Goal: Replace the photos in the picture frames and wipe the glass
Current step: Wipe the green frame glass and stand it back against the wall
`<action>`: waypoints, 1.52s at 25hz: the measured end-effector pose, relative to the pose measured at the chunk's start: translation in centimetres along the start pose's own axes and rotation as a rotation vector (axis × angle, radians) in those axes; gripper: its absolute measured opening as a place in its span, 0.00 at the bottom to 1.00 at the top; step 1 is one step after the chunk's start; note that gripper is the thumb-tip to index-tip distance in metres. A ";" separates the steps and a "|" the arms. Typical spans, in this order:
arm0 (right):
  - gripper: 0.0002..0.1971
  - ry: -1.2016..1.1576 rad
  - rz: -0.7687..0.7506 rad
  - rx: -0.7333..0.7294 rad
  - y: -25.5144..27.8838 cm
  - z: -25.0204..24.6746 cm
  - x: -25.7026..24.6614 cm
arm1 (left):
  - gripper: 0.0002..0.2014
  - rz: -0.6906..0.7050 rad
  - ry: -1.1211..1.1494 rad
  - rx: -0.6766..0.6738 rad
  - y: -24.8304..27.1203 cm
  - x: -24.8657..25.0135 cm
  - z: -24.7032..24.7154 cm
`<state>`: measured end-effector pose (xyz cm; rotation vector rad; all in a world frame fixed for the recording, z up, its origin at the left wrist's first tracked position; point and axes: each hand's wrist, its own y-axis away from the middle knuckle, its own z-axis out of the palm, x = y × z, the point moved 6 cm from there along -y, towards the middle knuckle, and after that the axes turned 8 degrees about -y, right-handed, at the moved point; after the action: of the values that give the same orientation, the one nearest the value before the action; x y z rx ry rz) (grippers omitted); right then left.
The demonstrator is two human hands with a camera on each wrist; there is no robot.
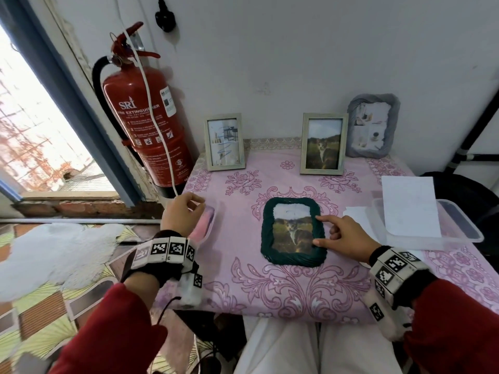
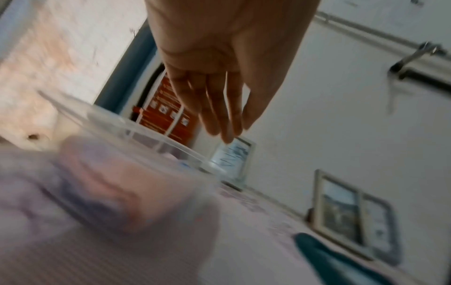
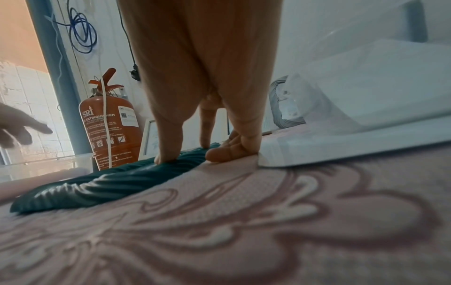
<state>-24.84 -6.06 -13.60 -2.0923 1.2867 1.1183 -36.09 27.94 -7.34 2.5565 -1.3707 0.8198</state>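
A dark green picture frame (image 1: 293, 232) lies flat in the middle of the table with a cat photo in it. My right hand (image 1: 318, 230) rests at its right border: thumb (image 3: 168, 154) and index finger press on the green frame (image 3: 97, 185), and the other fingers lie curled on the cloth. My left hand (image 1: 186, 209) hovers with relaxed fingers, holding nothing, above a clear tub (image 1: 213, 211) with a pink cloth (image 1: 204, 225) in it. Against the wall stand a pale frame with a furniture print (image 1: 225, 141), a pale frame with a cat photo (image 1: 323, 143) and a grey frame (image 1: 373, 125).
A clear tub (image 1: 464, 233) holding white paper (image 1: 410, 206) sits at the table's right edge. A red fire extinguisher (image 1: 145, 125) with a white cable across it stands left of the table, beside the window. The pink patterned tablecloth (image 1: 270, 287) covers the table.
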 end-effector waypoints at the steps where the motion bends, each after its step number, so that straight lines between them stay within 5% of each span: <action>1: 0.33 0.005 -0.003 0.004 0.0 0.0 0.0 | 0.11 -0.005 -0.106 -0.124 -0.6 -1.2 0.4; 3: 0.33 0.016 -0.010 0.005 0.0 0.0 0.0 | 0.19 -0.004 -0.242 -0.339 -0.6 -3.0 1.5; 6: 0.32 0.013 -0.009 0.003 0.0 0.0 0.0 | 0.25 0.075 -0.359 -0.365 -0.3 -3.3 2.2; 14: 0.32 0.007 -0.002 -0.014 0.2 0.0 -0.1 | 0.14 0.022 -0.019 -0.059 0.2 -1.3 -0.3; 24: 0.32 -0.006 0.021 -0.018 0.1 0.1 0.0 | 0.15 0.433 0.063 0.224 1.6 7.9 -1.4; 34: 0.33 0.037 0.024 -0.025 0.0 0.2 0.2 | 0.21 0.480 -0.051 -0.236 6.8 15.3 10.7; 38: 0.33 0.045 0.016 -0.024 0.0 0.3 0.3 | 0.20 0.472 0.084 -0.401 8.2 15.2 12.5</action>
<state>-24.88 -6.01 -13.96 -2.1393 1.3195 1.1050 -30.98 7.62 -11.16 1.9084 -1.9158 0.6163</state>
